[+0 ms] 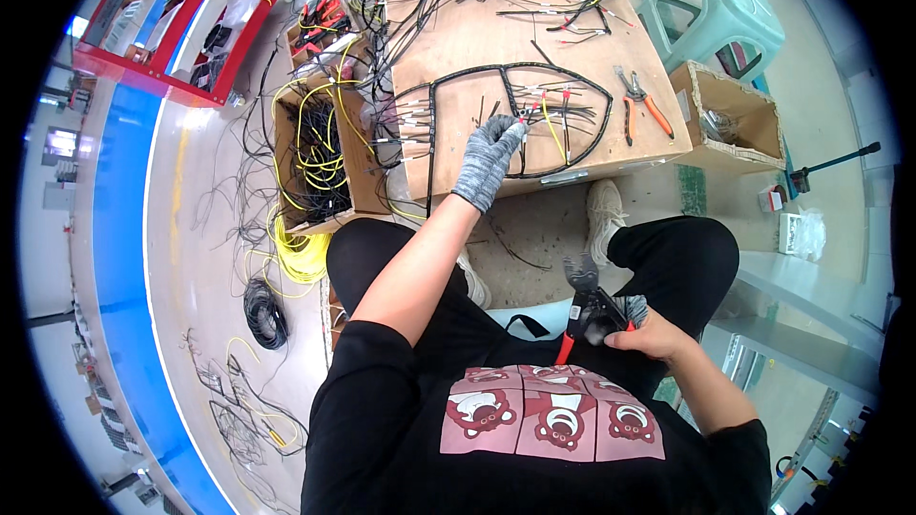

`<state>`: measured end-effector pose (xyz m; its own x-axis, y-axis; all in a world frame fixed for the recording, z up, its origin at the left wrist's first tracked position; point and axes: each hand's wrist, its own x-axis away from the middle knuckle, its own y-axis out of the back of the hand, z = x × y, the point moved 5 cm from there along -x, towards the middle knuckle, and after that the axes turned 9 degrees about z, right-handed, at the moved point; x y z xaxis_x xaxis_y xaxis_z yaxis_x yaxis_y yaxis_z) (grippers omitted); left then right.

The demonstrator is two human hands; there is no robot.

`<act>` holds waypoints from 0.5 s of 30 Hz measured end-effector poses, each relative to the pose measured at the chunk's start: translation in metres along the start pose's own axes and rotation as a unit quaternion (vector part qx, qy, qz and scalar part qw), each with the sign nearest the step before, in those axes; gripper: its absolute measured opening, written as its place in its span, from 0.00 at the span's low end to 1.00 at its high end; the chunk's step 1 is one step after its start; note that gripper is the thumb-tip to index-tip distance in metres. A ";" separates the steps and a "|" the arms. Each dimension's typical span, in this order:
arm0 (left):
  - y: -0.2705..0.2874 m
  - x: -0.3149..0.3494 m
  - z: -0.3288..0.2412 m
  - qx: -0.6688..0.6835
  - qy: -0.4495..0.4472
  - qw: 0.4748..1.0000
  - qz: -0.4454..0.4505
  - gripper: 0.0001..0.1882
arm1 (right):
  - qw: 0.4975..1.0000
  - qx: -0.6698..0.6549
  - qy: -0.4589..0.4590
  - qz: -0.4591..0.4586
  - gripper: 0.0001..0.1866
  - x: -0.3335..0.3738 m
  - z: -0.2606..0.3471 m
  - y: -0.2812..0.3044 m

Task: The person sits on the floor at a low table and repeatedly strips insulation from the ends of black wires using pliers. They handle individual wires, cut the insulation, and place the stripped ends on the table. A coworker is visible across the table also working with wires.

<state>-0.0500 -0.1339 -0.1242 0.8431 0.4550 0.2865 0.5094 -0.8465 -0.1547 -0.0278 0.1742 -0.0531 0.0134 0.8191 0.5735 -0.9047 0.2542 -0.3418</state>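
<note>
My left hand, in a grey knit glove, reaches over the low table. Its fingertips pinch a thin wire close to a red end, inside the loop of a black taped wire harness. Down by my lap, my right hand grips crimping pliers with red handles, their jaws pointing up and away from me. Grey glove fabric shows on part of that hand, while some fingers look bare. To the right of the harness lie orange-handled pliers.
Left of the table stands a cardboard box of black and yellow wires. Coils of yellow wire and black cable lie on the floor. At right are another carton and a pale green stool. A red rack stands far left.
</note>
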 end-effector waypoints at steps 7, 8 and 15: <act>0.003 -0.001 0.012 0.019 0.021 1.000 0.000 0.05 | 0.977 -0.100 -0.153 0.108 0.26 -0.023 -0.090 -0.029; 0.000 -0.005 0.012 0.019 0.003 1.000 0.003 0.05 | 0.984 -0.102 -0.124 0.078 0.26 -0.025 -0.097 -0.023; 0.010 0.003 0.014 0.019 -0.006 1.000 -0.004 0.05 | 0.998 0.019 -0.022 0.050 0.28 0.015 0.016 0.037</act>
<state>-0.0402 -0.1370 -0.1386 0.8409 0.4658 0.2756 0.5223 -0.8319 -0.1875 -0.0677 0.1875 -0.0453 -0.0959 0.8161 0.5700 -0.9159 0.1519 -0.3715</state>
